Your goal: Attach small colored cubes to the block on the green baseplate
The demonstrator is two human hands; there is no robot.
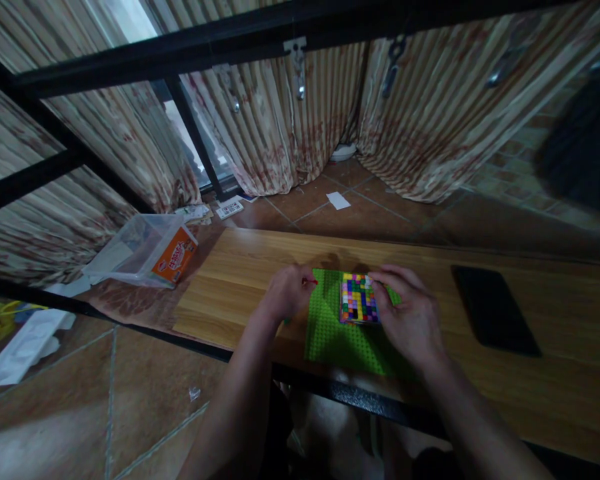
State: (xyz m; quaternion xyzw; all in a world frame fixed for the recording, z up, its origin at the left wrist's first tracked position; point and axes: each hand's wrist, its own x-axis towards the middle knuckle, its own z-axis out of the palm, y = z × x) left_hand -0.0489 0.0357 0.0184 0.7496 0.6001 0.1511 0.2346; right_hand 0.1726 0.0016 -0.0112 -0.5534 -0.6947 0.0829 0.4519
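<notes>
- In the head view, the left hand (289,292) was near the centre of the frame, its fingertips pinched together on a small red piece (310,281).
- The right hand (411,317), right of centre and apart from the left one, touched the right side of a multicoloured brick block (355,298); whether it gripped this block could not be told.
- The block was just right of centre, upon a green studded baseplate (325,337).
- The baseplate lay on a wooden table (225,287).
- A dark flat device (495,310) lay at the right of the frame.
</notes>
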